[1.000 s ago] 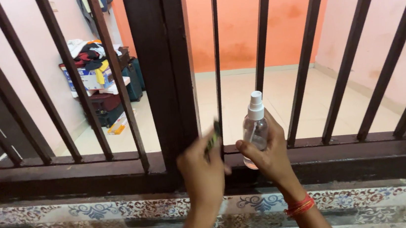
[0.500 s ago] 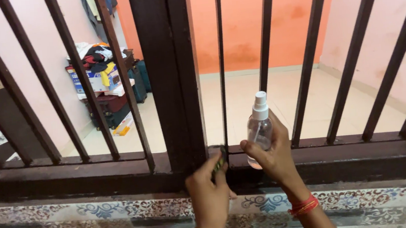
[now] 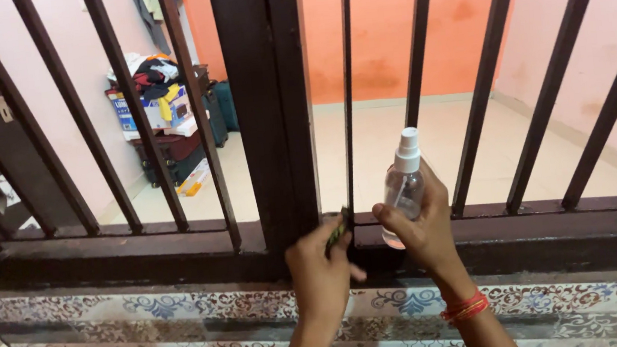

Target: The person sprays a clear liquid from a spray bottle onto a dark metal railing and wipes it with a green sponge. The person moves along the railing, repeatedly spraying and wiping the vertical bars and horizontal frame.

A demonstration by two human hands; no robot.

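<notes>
Since the earlier frames, both hands have shifted slightly right and up along the rail. From the head view, the left hand [image 3: 323,270] pinches a small dark green scrubber [image 3: 340,231] against the thin bar's [image 3: 347,94] base on the dark wooden rail [image 3: 143,253]. Just beside it, the right hand [image 3: 423,226] is wrapped around a clear spray bottle [image 3: 403,183], held upright.

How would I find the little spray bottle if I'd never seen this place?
Look at the dark barred window grille, then down to its bottom rail. There the right hand holds the spray bottle upright: the only clear thing there, with a white nozzle top.
</notes>
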